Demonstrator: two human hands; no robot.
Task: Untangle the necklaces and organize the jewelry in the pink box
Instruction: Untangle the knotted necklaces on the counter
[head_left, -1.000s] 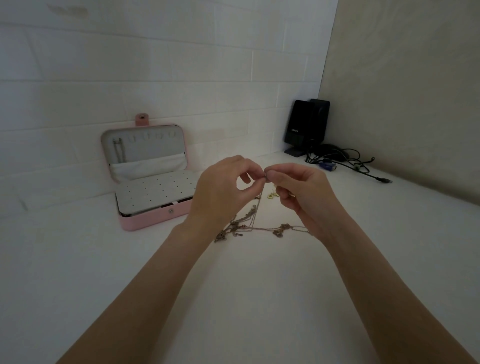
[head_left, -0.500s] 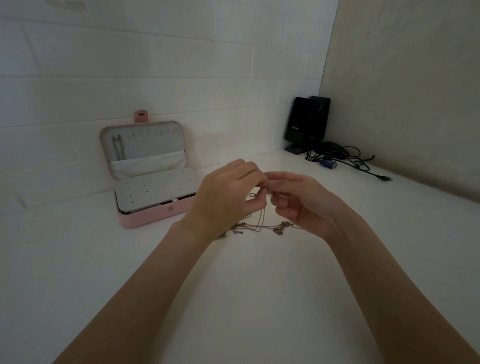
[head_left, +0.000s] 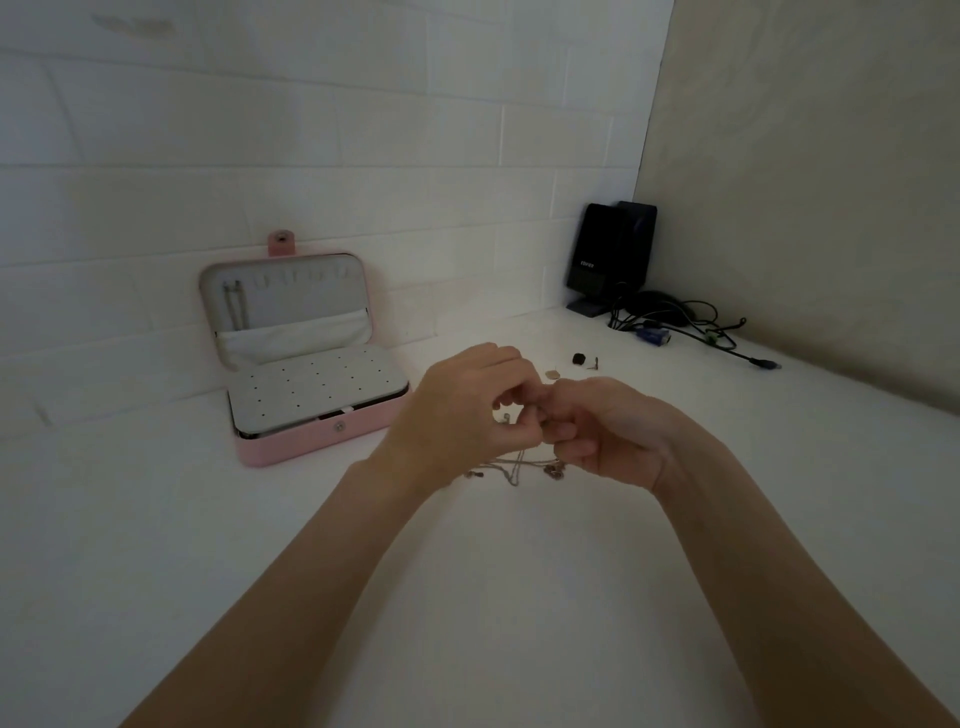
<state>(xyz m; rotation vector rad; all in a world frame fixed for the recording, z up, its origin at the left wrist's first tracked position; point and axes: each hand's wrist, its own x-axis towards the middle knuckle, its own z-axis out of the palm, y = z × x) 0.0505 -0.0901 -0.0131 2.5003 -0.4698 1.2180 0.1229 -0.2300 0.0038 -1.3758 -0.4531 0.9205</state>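
At frame centre, the left hand (head_left: 462, 415) and right hand (head_left: 597, 431) have closed together, fingertips pinching the thin tangled metal necklace chains (head_left: 519, 467), whose slack now hangs lower. Untangling continues; the open pink rectangular jewelry box (head_left: 311, 441) waits at left.

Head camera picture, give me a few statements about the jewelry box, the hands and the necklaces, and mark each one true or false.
1. The pink box stands open against the white wall. True.
2. Both hands pinch the necklaces together. True: the left hand and right hand meet over the chains.
3. The necklaces already hang inside the box lid. False: they trail from the hands onto the table.
4. The black speakers stand left of the box. False: they stand in the right corner.
5. Small loose pieces lie on the table beyond the hands. True.
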